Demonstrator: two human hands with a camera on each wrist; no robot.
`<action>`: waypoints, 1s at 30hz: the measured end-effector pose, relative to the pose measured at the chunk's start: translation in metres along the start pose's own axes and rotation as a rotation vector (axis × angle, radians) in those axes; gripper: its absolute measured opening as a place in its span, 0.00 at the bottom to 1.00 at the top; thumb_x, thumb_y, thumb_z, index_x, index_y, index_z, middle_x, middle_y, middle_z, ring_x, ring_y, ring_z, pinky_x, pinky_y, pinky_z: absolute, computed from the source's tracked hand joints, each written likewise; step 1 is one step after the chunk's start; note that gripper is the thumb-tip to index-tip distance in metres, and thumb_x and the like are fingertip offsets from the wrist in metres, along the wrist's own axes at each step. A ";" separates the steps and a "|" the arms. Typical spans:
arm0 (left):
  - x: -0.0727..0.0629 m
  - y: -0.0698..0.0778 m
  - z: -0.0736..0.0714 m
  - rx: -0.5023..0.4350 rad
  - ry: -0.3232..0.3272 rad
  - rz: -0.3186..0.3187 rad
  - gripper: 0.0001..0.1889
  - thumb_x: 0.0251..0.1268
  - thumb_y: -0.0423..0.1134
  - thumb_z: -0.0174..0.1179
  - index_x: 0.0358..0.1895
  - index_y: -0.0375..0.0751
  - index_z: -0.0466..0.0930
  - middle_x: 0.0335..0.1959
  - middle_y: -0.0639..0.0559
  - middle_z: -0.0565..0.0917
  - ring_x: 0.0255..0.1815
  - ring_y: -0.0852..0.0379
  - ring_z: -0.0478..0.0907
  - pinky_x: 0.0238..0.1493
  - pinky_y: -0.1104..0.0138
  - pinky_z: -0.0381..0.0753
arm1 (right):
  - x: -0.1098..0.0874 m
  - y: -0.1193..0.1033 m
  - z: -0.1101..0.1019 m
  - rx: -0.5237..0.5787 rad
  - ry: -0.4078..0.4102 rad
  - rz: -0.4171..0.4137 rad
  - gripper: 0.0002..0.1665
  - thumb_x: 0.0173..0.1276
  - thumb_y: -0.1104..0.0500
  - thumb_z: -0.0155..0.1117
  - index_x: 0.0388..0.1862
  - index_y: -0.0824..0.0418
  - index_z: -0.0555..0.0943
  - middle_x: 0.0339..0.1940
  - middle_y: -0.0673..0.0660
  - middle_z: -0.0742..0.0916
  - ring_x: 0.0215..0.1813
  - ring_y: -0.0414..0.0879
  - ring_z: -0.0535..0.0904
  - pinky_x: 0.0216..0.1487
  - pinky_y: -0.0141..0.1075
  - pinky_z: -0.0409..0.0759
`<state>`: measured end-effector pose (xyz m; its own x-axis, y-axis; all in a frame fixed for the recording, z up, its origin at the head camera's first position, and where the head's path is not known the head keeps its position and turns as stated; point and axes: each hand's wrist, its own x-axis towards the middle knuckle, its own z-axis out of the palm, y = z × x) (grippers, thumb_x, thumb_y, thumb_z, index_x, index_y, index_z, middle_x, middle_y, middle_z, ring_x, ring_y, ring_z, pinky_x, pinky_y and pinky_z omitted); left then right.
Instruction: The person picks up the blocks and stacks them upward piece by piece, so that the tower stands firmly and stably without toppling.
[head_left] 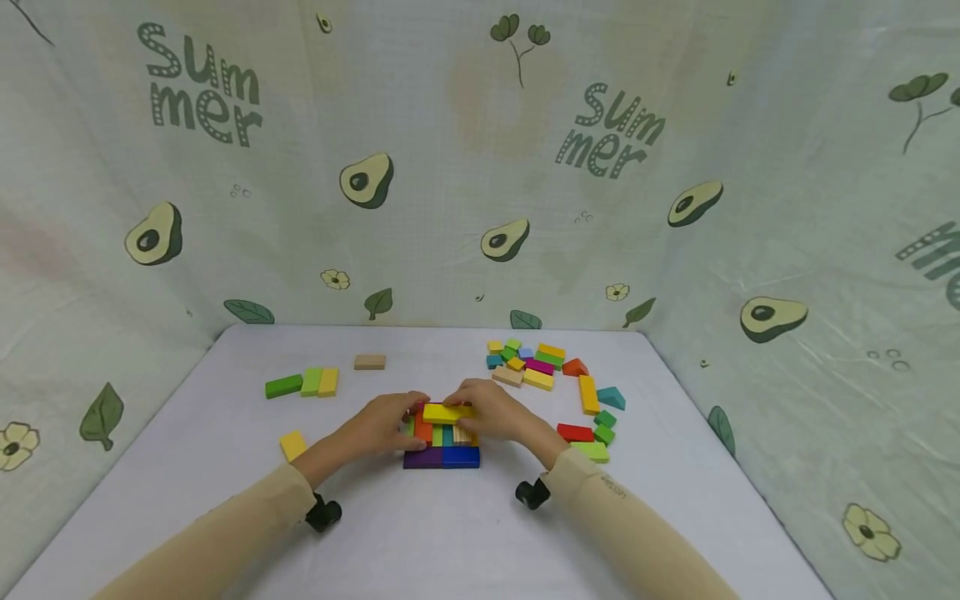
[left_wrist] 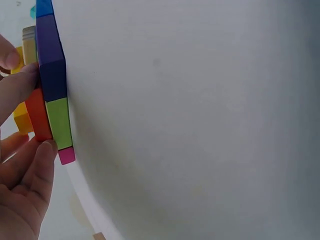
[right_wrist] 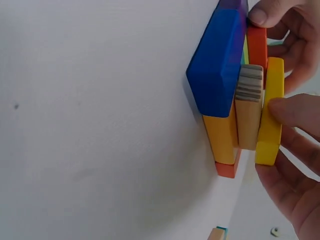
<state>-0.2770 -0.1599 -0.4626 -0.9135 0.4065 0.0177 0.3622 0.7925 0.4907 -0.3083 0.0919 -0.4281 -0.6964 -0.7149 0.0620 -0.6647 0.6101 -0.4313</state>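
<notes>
A stack of coloured wooden blocks stands in the middle of the table, a purple block [head_left: 423, 458] and a blue block [head_left: 461, 457] along its near edge. My left hand [head_left: 385, 423] grips an orange block [left_wrist: 38, 114] on the stack's left side, thumb at the near end and fingers at the far end. My right hand [head_left: 492, 408] pinches a yellow block [right_wrist: 270, 112], which lies across the top, against the orange block and a natural wood block [right_wrist: 248, 122]. In the left wrist view, a lime-green block [left_wrist: 60, 122] and a pink block [left_wrist: 67, 155] show lower in the stack.
Loose blocks lie at the back right, including a red block [head_left: 575, 432] and a teal triangle [head_left: 611, 398]. On the left are a green block [head_left: 283, 387], a yellow block [head_left: 293, 445] and a plain wood block [head_left: 370, 362]. A printed cloth [head_left: 435, 292] hangs around the table.
</notes>
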 end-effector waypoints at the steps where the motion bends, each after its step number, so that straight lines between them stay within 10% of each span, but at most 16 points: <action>1: 0.000 0.000 0.000 0.001 -0.001 -0.002 0.39 0.59 0.50 0.81 0.73 0.46 0.75 0.58 0.51 0.86 0.54 0.55 0.81 0.61 0.55 0.86 | 0.000 0.001 0.001 0.008 0.004 0.003 0.20 0.75 0.59 0.72 0.64 0.56 0.87 0.54 0.51 0.89 0.56 0.44 0.82 0.63 0.34 0.83; 30: -0.002 0.002 -0.005 -0.129 -0.014 -0.039 0.33 0.58 0.47 0.81 0.67 0.55 0.78 0.55 0.55 0.85 0.55 0.55 0.79 0.62 0.53 0.85 | -0.011 0.016 0.005 0.095 0.023 0.033 0.21 0.78 0.56 0.69 0.67 0.54 0.85 0.57 0.49 0.89 0.52 0.43 0.81 0.56 0.32 0.83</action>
<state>-0.2754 -0.1611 -0.4572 -0.9235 0.3834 -0.0158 0.2983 0.7432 0.5989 -0.3097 0.1076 -0.4405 -0.7242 -0.6864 0.0661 -0.6132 0.5971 -0.5172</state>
